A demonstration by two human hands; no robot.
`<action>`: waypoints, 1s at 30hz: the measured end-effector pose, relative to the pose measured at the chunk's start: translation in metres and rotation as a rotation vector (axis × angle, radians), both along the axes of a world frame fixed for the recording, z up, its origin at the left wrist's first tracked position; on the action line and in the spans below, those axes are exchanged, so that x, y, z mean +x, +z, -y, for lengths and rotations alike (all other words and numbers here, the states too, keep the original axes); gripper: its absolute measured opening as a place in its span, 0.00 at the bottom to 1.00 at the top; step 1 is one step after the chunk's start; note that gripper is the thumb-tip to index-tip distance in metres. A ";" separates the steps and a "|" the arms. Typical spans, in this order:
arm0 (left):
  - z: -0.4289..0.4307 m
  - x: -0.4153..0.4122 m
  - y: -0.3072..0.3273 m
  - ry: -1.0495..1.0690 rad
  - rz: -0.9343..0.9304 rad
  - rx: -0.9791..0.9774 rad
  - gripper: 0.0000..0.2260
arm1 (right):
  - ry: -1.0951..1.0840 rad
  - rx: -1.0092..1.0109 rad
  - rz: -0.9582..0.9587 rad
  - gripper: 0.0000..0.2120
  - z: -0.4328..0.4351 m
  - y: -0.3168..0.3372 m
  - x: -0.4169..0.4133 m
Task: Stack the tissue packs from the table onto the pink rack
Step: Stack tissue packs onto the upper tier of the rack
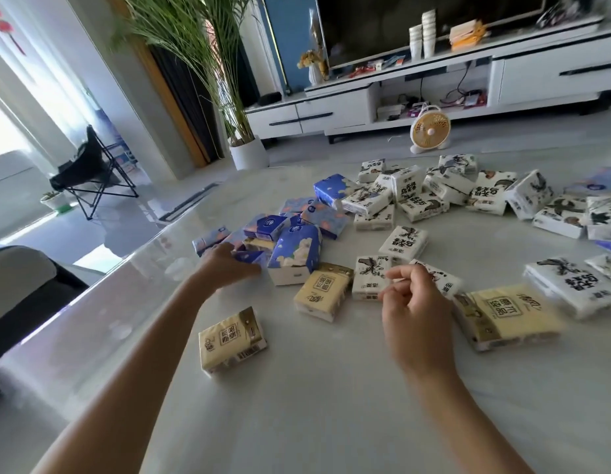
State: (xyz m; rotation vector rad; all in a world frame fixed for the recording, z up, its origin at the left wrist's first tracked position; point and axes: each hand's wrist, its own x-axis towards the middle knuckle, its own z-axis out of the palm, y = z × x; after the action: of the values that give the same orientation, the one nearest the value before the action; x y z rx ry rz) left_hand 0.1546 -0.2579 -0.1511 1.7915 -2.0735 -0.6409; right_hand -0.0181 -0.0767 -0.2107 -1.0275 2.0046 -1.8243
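Note:
Many tissue packs lie scattered on the pale table (331, 405): blue ones (293, 251) in the middle, white ones with black prints (404, 242) to the right, yellow ones (232, 340) near me. My left hand (228, 265) reaches into the blue pile, its fingers and thumb closing round a small blue pack (247, 257). My right hand (413, 302) hovers with curled fingers in front of a white pack (440, 278), which sits behind its knuckles and outside its grip. No pink rack is in view.
Two more yellow packs (322, 292) (505, 316) lie between and to the right of my hands. Beyond the table's far edge stand a small fan (430, 130), a potted palm (249, 152), a TV cabinet (331, 111) and a folding chair (92, 169).

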 end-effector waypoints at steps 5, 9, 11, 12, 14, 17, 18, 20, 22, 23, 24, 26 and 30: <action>0.018 -0.027 0.032 0.242 -0.423 -0.238 0.16 | 0.006 -0.008 -0.007 0.12 0.001 0.000 0.000; 0.048 -0.062 0.032 0.160 -0.156 -0.014 0.27 | 0.005 -0.025 0.022 0.09 0.001 -0.002 -0.001; 0.056 -0.068 0.028 0.131 -0.007 0.136 0.31 | 0.008 -0.024 0.027 0.11 0.001 -0.002 -0.002; 0.057 -0.068 0.027 0.116 0.025 0.192 0.29 | 0.010 -0.020 0.023 0.11 0.001 -0.002 -0.001; 0.061 -0.066 0.026 0.101 0.069 0.234 0.31 | 0.013 -0.008 0.008 0.11 0.002 -0.002 -0.001; 0.060 -0.064 0.032 0.093 0.088 0.232 0.30 | 0.013 -0.011 0.027 0.10 0.002 -0.001 -0.001; 0.056 -0.063 0.033 0.098 0.083 0.227 0.30 | 0.012 -0.021 0.042 0.10 0.001 0.001 -0.001; 0.048 -0.060 0.034 0.113 0.067 0.158 0.29 | 0.011 -0.058 0.094 0.11 -0.002 0.004 -0.001; 0.036 -0.052 0.040 0.137 0.045 -0.033 0.30 | 0.017 -0.093 0.146 0.11 -0.005 0.007 0.000; 0.029 -0.048 0.047 0.123 0.021 -0.124 0.30 | 0.025 -0.097 0.158 0.11 -0.007 0.009 0.001; 0.019 -0.045 0.058 0.086 -0.015 -0.184 0.30 | 0.039 -0.087 0.164 0.11 -0.008 0.010 0.000; -0.014 -0.044 0.085 -0.071 -0.071 -0.241 0.28 | 0.087 -0.057 0.194 0.08 -0.012 0.014 -0.001; -0.117 -0.044 0.132 -0.544 0.016 -0.328 0.35 | 0.234 -0.016 0.260 0.07 -0.056 0.027 0.002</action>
State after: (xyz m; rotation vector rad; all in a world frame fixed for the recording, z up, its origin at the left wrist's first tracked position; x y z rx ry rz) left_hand 0.1103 -0.1407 -0.0187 1.0616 -2.5174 -0.3793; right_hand -0.0158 -0.0210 -0.1836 -0.9298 1.6487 -1.7500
